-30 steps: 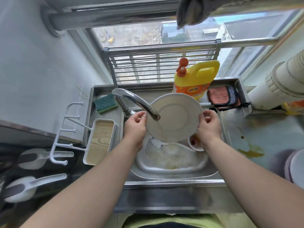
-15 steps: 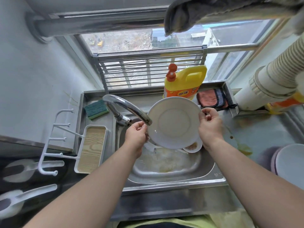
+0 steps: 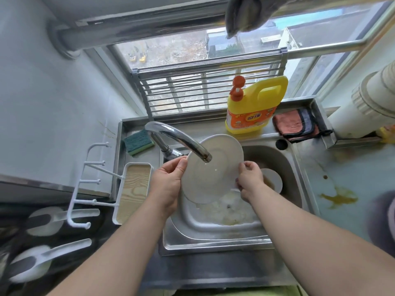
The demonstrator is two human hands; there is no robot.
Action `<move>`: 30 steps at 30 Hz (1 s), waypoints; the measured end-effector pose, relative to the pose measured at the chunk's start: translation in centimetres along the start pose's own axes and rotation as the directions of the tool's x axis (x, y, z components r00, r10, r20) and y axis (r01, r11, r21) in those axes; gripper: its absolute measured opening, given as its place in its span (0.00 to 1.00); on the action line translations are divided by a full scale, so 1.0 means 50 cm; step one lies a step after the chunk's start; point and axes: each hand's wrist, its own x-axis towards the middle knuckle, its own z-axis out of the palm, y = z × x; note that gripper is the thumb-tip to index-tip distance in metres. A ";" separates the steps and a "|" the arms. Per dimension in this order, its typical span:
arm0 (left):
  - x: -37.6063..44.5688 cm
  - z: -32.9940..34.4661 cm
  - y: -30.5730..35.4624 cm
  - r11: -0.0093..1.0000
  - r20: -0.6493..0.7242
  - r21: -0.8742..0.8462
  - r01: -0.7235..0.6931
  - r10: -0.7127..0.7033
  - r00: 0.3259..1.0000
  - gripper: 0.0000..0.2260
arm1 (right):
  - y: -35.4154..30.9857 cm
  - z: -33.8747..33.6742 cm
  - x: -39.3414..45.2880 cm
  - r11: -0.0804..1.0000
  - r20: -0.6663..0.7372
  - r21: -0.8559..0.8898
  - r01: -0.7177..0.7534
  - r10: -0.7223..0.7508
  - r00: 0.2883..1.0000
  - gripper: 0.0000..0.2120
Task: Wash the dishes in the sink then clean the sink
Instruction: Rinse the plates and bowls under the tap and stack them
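Note:
A white plate (image 3: 210,174) is held tilted over the steel sink (image 3: 213,238), right under the spout of the chrome faucet (image 3: 181,139). My left hand (image 3: 168,182) grips its left rim and my right hand (image 3: 249,180) grips its right rim. A small white bowl (image 3: 272,181) with brown residue lies in the sink behind my right hand. Soapy, dirty water and another white dish (image 3: 226,208) lie in the basin below the plate. No stream of water shows, only a drop or two.
A yellow detergent bottle (image 3: 254,107) with an orange pump stands on the back ledge beside a pink cloth (image 3: 294,123). A green sponge (image 3: 139,142) lies at the back left, above a white tray (image 3: 133,191). Brown spill marks (image 3: 337,198) stain the right counter.
The plate has moved left and down so it now sits under the faucet spout. My right hand has slid lower on its rim. The small bowl is now in plain view.

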 end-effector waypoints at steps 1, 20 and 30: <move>0.001 -0.009 0.001 1.000 -0.014 0.016 -0.010 0.010 1.000 0.05 | 0.000 0.014 -0.002 1.000 0.012 -0.007 -0.002 0.002 1.000 0.06; 0.014 -0.092 -0.077 0.901 -0.209 0.410 0.142 -0.058 0.976 0.05 | 0.023 -0.091 -0.057 0.891 0.218 -0.448 -0.067 0.181 0.959 0.04; 0.001 -0.032 -0.131 0.830 -0.103 0.489 0.268 -0.250 0.963 0.13 | -0.033 -0.165 -0.007 0.937 0.055 -0.348 0.034 -0.015 0.998 0.06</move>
